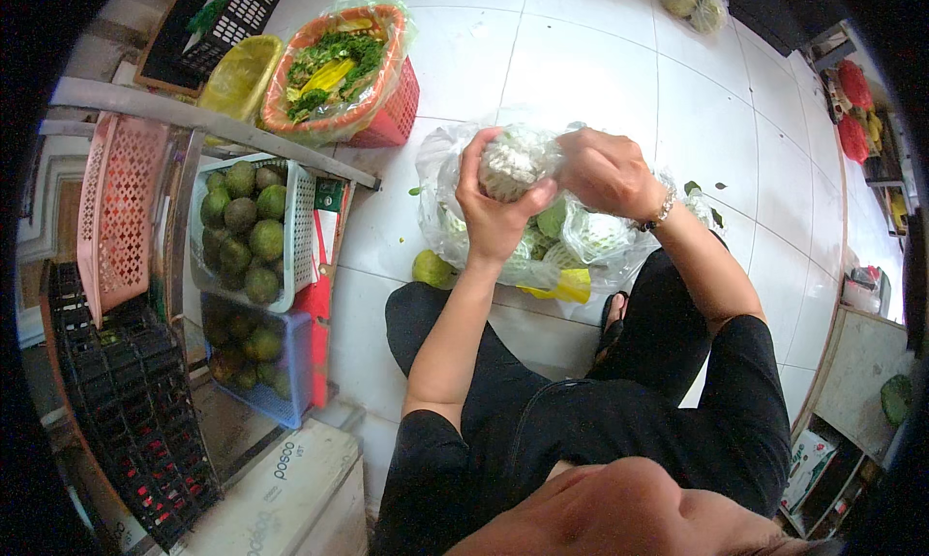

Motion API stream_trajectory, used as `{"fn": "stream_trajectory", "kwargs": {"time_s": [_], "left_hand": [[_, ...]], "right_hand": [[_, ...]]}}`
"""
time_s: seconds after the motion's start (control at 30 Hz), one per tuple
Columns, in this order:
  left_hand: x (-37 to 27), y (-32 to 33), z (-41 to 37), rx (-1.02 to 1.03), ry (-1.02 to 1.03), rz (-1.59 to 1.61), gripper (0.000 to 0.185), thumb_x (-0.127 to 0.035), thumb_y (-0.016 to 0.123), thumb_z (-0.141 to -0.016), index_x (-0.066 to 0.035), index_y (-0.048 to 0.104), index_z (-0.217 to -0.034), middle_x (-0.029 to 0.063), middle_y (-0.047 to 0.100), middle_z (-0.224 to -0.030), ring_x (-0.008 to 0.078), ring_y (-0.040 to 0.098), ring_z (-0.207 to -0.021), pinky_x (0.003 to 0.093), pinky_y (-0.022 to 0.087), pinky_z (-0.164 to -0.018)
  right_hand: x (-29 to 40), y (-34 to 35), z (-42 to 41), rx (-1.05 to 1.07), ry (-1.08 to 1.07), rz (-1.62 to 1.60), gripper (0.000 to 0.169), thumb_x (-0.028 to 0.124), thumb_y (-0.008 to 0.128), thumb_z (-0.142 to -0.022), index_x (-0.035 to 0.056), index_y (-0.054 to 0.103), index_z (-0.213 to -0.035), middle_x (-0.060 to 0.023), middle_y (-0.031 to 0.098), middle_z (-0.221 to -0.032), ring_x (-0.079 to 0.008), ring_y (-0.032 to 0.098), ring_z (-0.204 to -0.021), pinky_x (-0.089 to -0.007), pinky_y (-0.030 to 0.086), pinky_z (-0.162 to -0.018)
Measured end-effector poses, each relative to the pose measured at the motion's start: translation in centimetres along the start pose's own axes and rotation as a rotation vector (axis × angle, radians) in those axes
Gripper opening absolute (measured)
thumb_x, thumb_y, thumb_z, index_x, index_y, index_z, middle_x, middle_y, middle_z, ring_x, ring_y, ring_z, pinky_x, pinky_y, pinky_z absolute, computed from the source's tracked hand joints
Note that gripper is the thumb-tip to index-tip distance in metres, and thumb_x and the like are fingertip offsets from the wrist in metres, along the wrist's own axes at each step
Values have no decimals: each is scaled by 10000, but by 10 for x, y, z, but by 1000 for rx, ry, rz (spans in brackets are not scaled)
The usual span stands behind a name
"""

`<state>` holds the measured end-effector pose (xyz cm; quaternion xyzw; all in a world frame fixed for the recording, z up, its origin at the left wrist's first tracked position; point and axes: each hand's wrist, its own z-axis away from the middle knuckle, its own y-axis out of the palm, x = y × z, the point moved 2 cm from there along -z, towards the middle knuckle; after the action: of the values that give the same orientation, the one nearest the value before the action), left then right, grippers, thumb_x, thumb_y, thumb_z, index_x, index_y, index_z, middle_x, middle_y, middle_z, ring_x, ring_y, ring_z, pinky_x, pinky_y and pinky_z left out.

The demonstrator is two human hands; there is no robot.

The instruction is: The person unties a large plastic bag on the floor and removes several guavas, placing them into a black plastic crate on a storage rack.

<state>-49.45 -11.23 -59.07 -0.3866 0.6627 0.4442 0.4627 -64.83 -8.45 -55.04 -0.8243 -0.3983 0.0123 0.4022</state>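
Observation:
My left hand [501,207] grips a round fruit [517,165] in white foam netting, its fingers around the left side and underside. On the fruit's right side is my right hand [610,171], fingers curled in against the netting or a clear wrap; what its fingertips pinch is hidden. Below both hands, a large clear plastic bag [443,157] lies spread on the floor, holding several foam-netted fruits [599,233] and green leaves. A yellow piece of plastic [570,286] shows at the bag's near edge. A loose green fruit [432,268] rests beside the bag, near my left knee.
To the left, a rack holds a pale basket [297,229] and a blue basket [294,374] of green fruit. A lined orange-red basket [399,106] contains leafy scraps. A cardboard box [312,476] sits at lower left; a bagged bundle [693,4] lies far right on the tiles.

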Motion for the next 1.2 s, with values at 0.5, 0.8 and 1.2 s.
{"fn": "stream_trajectory", "kwargs": {"time_s": [0.5,0.8,1.2], "left_hand": [[15,12,-8,-17,-8,400,726,-151,718,-602,-75,310,-1198,60,403,-1119,179,446,-1041,318,406,-886],[-1,16,6,-102,18,116,786,-259,792,-613,-44,305,-1192,84,438,-1095,171,465,-998,296,423,-847],[7,14,4,137,-227,525,738,-89,718,-565,-7,345,-1197,89,482,-1059,176,504,-969,285,449,-823]], "right_hand": [[-8,-3,-9,-94,532,-592,423,200,646,-761,20,534,-1127,-115,492,-1175,-224,508,-1042,-336,426,-874],[-11,1,0,35,247,-390,392,47,677,-666,41,567,-1043,-115,582,-1082,-258,595,-928,-314,490,-748],[-40,21,7,-204,886,-367,56,-22,556,-716,-36,511,-747,-92,570,-631,-128,546,-575,-243,441,-511]]}}
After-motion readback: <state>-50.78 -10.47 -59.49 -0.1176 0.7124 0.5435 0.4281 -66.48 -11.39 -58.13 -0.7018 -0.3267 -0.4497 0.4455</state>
